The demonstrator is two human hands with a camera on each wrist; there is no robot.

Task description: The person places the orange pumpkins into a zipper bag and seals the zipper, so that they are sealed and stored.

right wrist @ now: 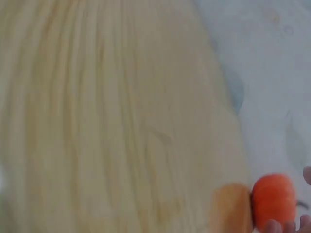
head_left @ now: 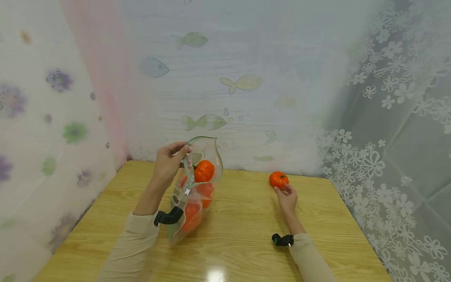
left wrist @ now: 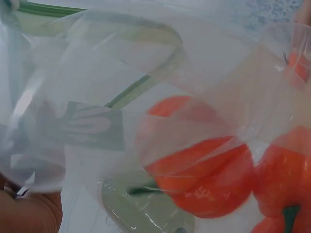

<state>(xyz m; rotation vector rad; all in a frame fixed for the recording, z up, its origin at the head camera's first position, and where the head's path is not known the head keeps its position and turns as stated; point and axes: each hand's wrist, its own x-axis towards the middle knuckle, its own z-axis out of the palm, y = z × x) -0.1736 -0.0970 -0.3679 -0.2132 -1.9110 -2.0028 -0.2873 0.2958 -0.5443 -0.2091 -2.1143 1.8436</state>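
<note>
Soft, even light in the head view, with a glare spot [head_left: 215, 275] on the table [head_left: 243, 227]. Right wrist view's kinda dim and blurry tbh.

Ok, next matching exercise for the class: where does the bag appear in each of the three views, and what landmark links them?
Head: left of centre, held by the left hand; the bag.
Left wrist: across most of the picture, its green seal at upper left.
Right wrist: it cannot be made out.
Shared landmark, head and left wrist only: the bagged peppers.
</note>
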